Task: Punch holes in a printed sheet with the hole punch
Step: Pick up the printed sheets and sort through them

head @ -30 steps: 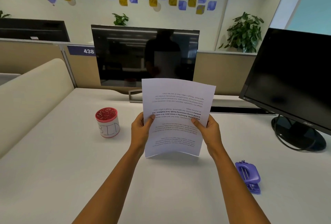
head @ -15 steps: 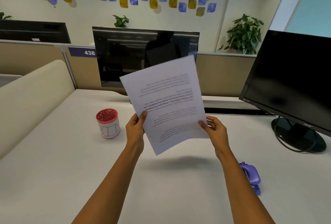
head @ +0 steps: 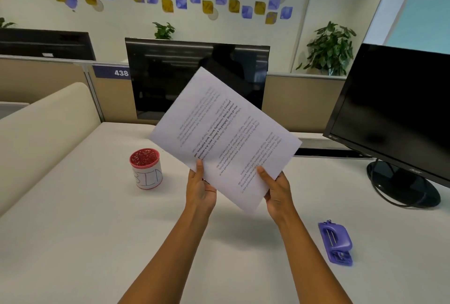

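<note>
A white printed sheet (head: 226, 133) hangs in the air above the desk, turned diagonally so one corner points up. My left hand (head: 200, 188) pinches its lower left edge, thumb on the printed face. My right hand (head: 276, 190) grips the lower right edge near the bottom corner. A purple hole punch (head: 336, 243) lies on the desk to the right of my right forearm, apart from both hands.
A red mesh cup (head: 146, 168) labelled BIN stands on the white desk (head: 73, 243) at the left. One black monitor (head: 194, 77) stands behind the sheet, another monitor (head: 399, 109) with a round base and cable at the right. A beige partition curves along the left.
The sheet has rotated clockwise from upright to a diagonal tilt, and both hands shifted their grip along its lower edges. The hole punch has not moved.
</note>
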A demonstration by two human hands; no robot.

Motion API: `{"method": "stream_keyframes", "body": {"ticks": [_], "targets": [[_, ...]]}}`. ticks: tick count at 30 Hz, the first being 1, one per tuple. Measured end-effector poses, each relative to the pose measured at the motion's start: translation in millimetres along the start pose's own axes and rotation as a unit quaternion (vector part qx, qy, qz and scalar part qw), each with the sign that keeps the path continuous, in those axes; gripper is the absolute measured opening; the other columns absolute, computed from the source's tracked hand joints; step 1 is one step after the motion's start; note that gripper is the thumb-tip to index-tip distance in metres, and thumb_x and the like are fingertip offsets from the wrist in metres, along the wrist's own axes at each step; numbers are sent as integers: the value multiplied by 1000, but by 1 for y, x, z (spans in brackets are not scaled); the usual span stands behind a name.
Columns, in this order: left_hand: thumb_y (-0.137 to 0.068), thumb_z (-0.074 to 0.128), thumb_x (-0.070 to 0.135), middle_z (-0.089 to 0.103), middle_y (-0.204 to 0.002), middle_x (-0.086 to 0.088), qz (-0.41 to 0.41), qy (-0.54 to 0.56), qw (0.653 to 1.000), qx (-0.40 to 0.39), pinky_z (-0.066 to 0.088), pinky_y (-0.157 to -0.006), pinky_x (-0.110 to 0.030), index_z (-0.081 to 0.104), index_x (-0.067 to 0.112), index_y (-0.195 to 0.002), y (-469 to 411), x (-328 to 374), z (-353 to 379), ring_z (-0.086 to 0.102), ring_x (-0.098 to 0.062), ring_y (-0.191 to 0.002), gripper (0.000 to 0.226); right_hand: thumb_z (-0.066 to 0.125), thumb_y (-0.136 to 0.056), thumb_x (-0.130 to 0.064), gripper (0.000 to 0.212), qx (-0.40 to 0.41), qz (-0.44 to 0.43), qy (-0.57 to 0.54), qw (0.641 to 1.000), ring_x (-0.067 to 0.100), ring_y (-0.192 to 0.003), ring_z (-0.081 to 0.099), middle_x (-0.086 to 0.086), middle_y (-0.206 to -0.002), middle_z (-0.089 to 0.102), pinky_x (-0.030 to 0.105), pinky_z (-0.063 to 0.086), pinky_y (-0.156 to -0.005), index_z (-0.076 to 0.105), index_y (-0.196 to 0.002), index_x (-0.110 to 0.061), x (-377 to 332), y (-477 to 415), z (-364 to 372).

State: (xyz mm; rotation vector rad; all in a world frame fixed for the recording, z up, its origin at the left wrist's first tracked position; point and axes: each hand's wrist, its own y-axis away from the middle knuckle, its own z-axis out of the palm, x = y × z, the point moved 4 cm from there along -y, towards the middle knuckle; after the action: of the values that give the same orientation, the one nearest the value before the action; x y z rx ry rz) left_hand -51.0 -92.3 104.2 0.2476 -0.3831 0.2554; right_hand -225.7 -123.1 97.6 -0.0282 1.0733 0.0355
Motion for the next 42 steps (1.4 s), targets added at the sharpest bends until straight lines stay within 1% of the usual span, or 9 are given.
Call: {"method": "stream_keyframes", "body": {"ticks": [5,10,12,15,18,22,27,35,42], "targets": [[-90,54,9,65,-113,-3,5,-63,998,10,55,-78,-39,53,18,-120,-8,11,-15,65,-18,-99,32,66,-82,-10,29,-5,-30,66,997,15,-97,68,-2,-110,70,30,58,-80,62,-106,-25,-12,-4,-10],[-87,57,4,65,-108,-3,58,-131,989,33,60,-61,-29,51,16,-121,-27,59,-34,65,-18,-94,36,69,-80,-14,22,-12,-46,153,987,12,-83,72,-8,-93,76,24,59,-64,65,-98,-24,-35,-9,-31],[-86,59,6,65,-107,1,67,-234,970,26,58,-60,-27,53,21,-121,-31,76,-40,64,-16,-92,39,70,-79,-15,20,-14,-46,184,982,11,-82,73,-9,-92,76,23,58,-63,66,-97,-25,-43,-11,-39],[-85,62,15,67,-106,4,66,-398,915,-19,55,-70,-32,52,25,-124,-34,90,-44,65,-15,-94,41,70,-80,-17,19,-24,-32,221,974,13,-81,73,-7,-96,74,23,58,-62,67,-96,-26,-49,-14,-46],[-85,63,20,69,-105,1,70,-464,882,-41,55,-71,-33,55,23,-120,-33,87,-42,67,-20,-94,37,68,-82,-22,16,-28,-28,270,962,17,-81,71,-3,-96,72,22,56,-59,64,-96,-30,-49,-14,-45],[-87,61,22,69,-103,-2,107,-469,877,-18,56,-64,-30,62,19,-108,-26,70,-38,68,-25,-86,21,65,-85,-22,16,-7,-48,276,960,20,-83,68,0,-97,70,23,55,-62,62,-97,-31,-41,-13,-42],[-86,62,22,71,-95,9,149,-431,890,-13,56,-56,-19,63,22,-103,-18,59,-39,69,-15,-77,17,65,-85,-20,21,17,-79,274,958,17,-87,65,-6,-98,67,21,54,-66,59,-102,-32,-30,-11,-43],[-85,64,20,70,-91,8,141,-471,870,-33,55,-53,-18,64,29,-92,-14,52,-43,71,-13,-72,12,62,-87,-19,27,44,-84,306,947,14,-88,63,-1,-105,63,12,54,-58,54,-112,-23,-18,-13,-61],[-84,65,25,69,-89,10,142,-509,848,-35,52,-52,-17,62,33,-92,-18,57,-34,67,-16,-74,12,62,-87,-18,38,44,-81,319,943,19,-92,63,1,-111,62,22,54,-70,52,-124,-17,-20,-22,-66]]}}
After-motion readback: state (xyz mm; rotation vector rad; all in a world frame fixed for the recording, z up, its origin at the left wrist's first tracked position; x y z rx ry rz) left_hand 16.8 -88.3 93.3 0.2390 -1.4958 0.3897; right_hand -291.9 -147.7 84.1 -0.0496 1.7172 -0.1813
